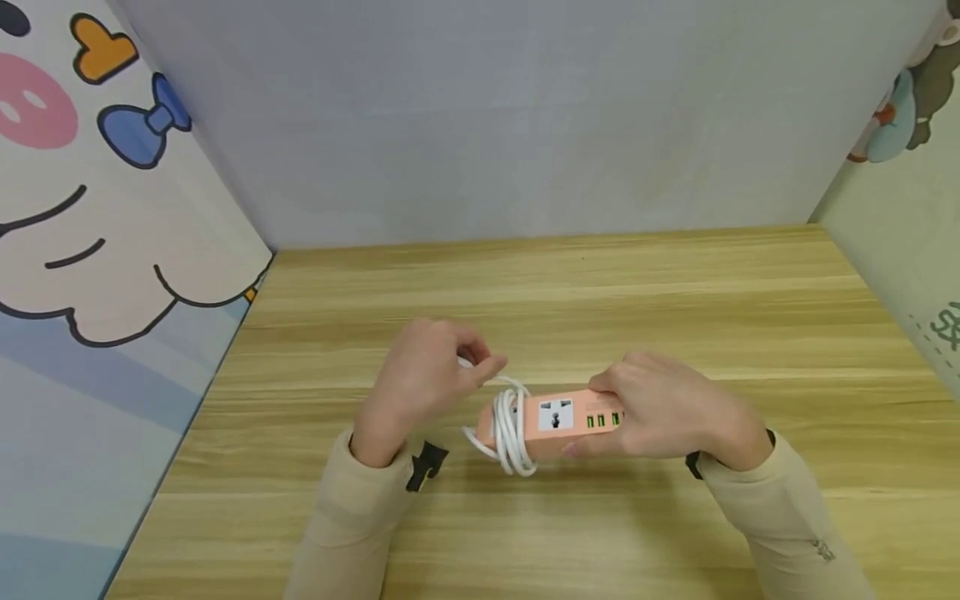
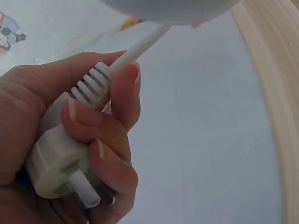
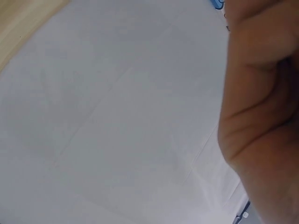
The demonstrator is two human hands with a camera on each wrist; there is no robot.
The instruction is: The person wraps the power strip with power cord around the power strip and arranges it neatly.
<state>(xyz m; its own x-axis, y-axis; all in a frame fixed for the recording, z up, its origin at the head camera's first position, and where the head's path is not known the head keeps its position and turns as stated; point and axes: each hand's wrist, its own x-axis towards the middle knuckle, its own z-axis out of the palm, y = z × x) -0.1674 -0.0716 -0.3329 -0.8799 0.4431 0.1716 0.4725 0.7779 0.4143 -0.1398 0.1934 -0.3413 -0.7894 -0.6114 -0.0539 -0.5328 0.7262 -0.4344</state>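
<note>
A pink power strip (image 1: 551,423) with a white socket and green USB ports is held by its right end in my right hand (image 1: 667,408). White cord (image 1: 512,433) is wound in several turns around its left end. My left hand (image 1: 427,379) grips the white plug (image 2: 60,154), with fingers curled round its body and ribbed neck. The plug's metal prongs show in the left wrist view, and its cord runs up toward the strip. In the right wrist view only part of my right hand (image 3: 261,107) appears; the strip is hidden there.
The wooden table (image 1: 540,300) lies under both hands, with a pale wall (image 1: 510,125) behind it. A cartoon-printed panel (image 1: 135,233) stands along the left edge, and another printed panel (image 1: 900,225) along the right. A black strap end (image 1: 427,467) sticks out by the left wrist.
</note>
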